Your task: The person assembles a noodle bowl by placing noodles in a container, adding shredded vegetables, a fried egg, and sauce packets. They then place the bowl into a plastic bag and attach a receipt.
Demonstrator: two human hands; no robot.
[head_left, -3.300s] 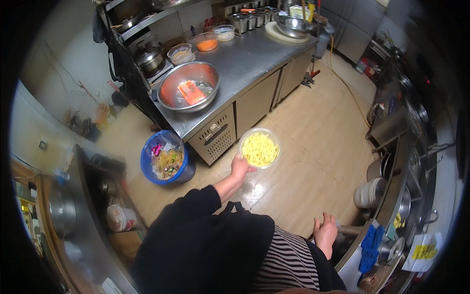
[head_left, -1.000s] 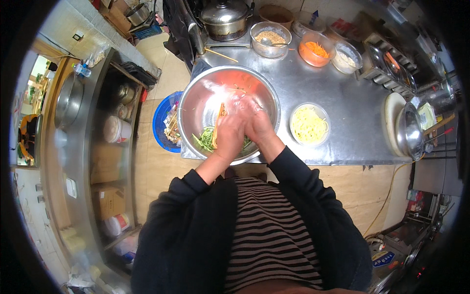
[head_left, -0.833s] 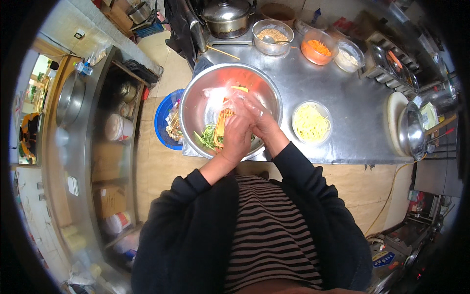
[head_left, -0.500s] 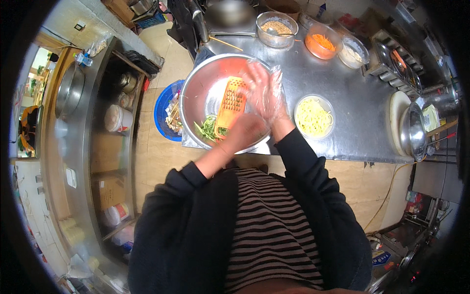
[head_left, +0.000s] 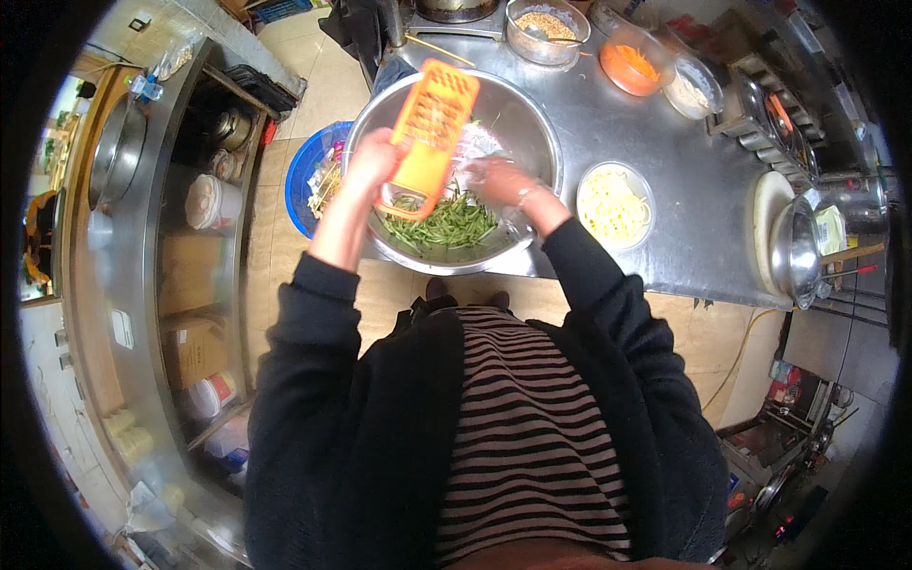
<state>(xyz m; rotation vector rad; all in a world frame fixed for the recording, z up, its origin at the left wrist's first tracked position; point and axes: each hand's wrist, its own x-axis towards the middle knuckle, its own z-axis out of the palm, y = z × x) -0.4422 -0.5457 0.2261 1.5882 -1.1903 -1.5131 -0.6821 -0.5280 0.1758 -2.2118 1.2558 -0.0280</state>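
Observation:
My left hand is closed on the edge of an orange flat grater, which it holds up and tilted over a large steel bowl. In the near part of the bowl lies a heap of green shreds, like cut cucumber. My right hand, in a clear plastic glove, reaches into the bowl just right of the grater, above the shreds. Motion smears its fingers, so its grip does not show.
Right of the bowl stands a bowl of pale yellow strips. Behind are containers of chopped nuts, orange shreds and a white food. A blue basin with scraps sits at left. A steel basin leans at far right.
The grater has been lifted out of the bowl by my left hand, uncovering the green shreds. My right hand has dropped from above the grater to lower inside the bowl.

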